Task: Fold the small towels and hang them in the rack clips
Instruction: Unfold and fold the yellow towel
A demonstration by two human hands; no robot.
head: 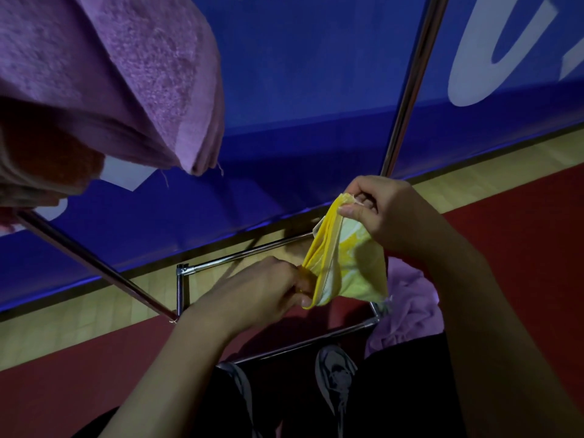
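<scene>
while two hands (316,248) pinch one yellow towel (344,263), one purple towel (126,83) hangs.

The person's 2 forearms are bare from the bottom edge of the view up to the wrists, with no sleeves showing. No watch, ring or bracelet shows on the left hand (265,292) or the right hand (385,213), and the fingernails look short and unpainted. Below the arms the person wears dark, near-black trousers (407,384). The shoes (336,374) are dark grey with paler grey panels and dark laces.
</scene>
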